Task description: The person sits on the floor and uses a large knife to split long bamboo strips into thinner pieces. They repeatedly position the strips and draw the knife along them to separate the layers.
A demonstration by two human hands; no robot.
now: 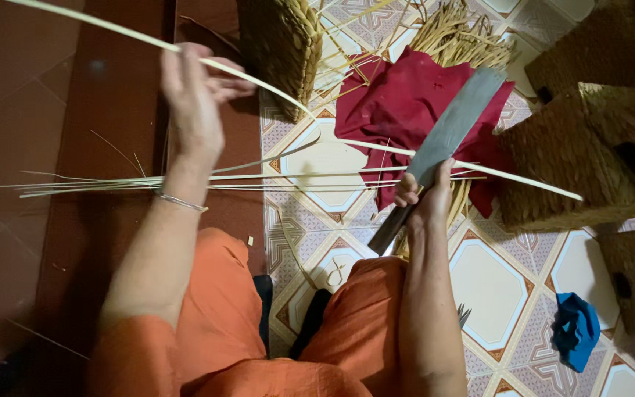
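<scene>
Left hand [194, 95] pinches a long pale bamboo strip [273, 92], raised over the dark red floor edge. Right hand [426, 197] grips the handle of a broad grey steel cleaver [456, 121], blade against the strip, above a crimson cloth [398, 103] on the patterned tile floor [490, 283].

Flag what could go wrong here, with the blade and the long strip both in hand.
The right hand grips a broad knife at the pale cane strip, which the left hand pulls taut; a slip could bring the edge toward the fingers. The strip's far end could whip. Loose strips on the floor could snag.
</scene>
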